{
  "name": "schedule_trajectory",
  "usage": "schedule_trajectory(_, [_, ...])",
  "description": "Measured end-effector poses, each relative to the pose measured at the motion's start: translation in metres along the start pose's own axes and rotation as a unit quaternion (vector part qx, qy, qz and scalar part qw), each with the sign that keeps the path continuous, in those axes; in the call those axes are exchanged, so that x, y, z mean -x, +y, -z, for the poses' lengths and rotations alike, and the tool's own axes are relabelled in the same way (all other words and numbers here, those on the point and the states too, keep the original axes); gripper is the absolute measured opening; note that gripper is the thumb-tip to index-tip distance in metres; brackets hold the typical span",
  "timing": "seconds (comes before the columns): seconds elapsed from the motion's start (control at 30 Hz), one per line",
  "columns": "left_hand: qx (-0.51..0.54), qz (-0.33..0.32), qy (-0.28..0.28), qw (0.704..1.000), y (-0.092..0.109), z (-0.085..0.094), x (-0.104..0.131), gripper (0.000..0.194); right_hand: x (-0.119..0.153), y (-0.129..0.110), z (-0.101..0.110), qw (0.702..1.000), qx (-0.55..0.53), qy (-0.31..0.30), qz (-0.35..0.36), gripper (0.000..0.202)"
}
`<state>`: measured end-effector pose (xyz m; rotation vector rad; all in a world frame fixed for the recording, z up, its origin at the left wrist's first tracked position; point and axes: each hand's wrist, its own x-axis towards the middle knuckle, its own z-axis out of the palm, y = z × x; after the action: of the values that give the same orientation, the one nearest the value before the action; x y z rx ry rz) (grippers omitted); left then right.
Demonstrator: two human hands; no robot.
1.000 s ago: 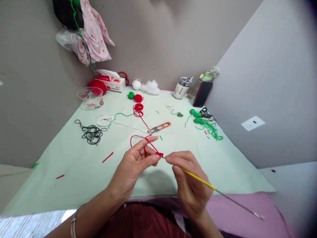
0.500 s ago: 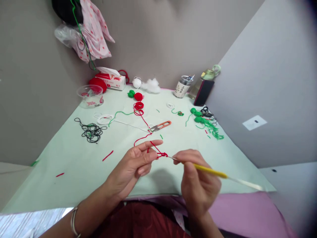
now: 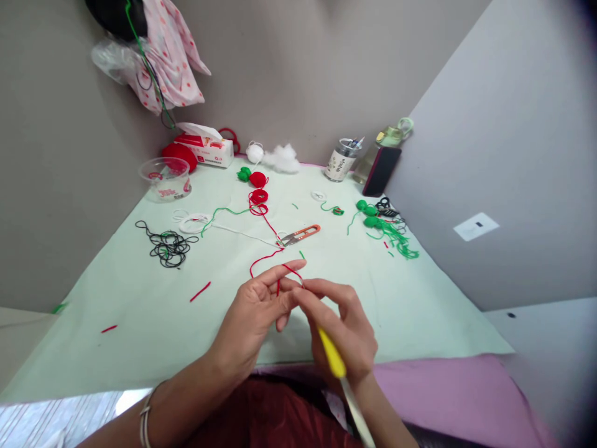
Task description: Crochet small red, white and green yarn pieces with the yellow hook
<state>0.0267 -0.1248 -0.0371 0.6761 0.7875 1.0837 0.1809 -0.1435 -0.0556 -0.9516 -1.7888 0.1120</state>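
My left hand pinches red yarn, which runs over its raised index finger. In my right hand is a crochet hook with a yellow grip, its pale rear end pointing down toward my lap. The fingertips of both hands meet, so the hook's tip and the worked loops are mostly hidden. From my left hand the red strand leads back past orange thread snips to a small red yarn ball.
Black cord lies tangled at left, near a clear plastic tub and a tissue box. Green yarn pieces, a phone, a bottle and a pen cup stand or lie at right. White stuffing sits at the back.
My right hand has moved left against my left fingertips. The crochet hook has swung from pointing right to pointing down toward me, and the red loops are now covered by fingers.
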Motion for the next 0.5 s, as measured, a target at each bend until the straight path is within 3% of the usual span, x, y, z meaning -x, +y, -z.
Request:
schedule_trajectory(0.07, [0.032, 0.041, -0.018, 0.998, 0.000, 0.000, -0.001, 0.037, 0.003, 0.002, 0.000, 1.000, 0.013, 0.008, 0.013, 0.039])
schedule_trajectory(0.13, [0.055, 0.066, -0.020, 0.996, 0.002, 0.001, -0.001, 0.033, 0.002, 0.003, 0.003, 0.995, -0.064, 0.044, -0.056, 0.033])
schedule_trajectory(0.2, [0.064, 0.058, -0.004, 0.996, 0.004, 0.004, -0.001, 0.028, -0.002, 0.003, 0.005, 0.974, -0.171, 0.085, -0.123, 0.026])
schedule_trajectory(0.3, [0.040, 0.018, 0.008, 0.999, 0.005, 0.005, 0.002, 0.024, -0.008, 0.003, 0.005, 0.941, -0.275, 0.088, -0.174, 0.022])
schedule_trajectory(0.5, [-0.024, -0.012, -0.006, 1.000, 0.002, 0.000, 0.005, 0.027, -0.009, 0.003, 0.000, 0.952, -0.250, 0.047, -0.173, 0.022])
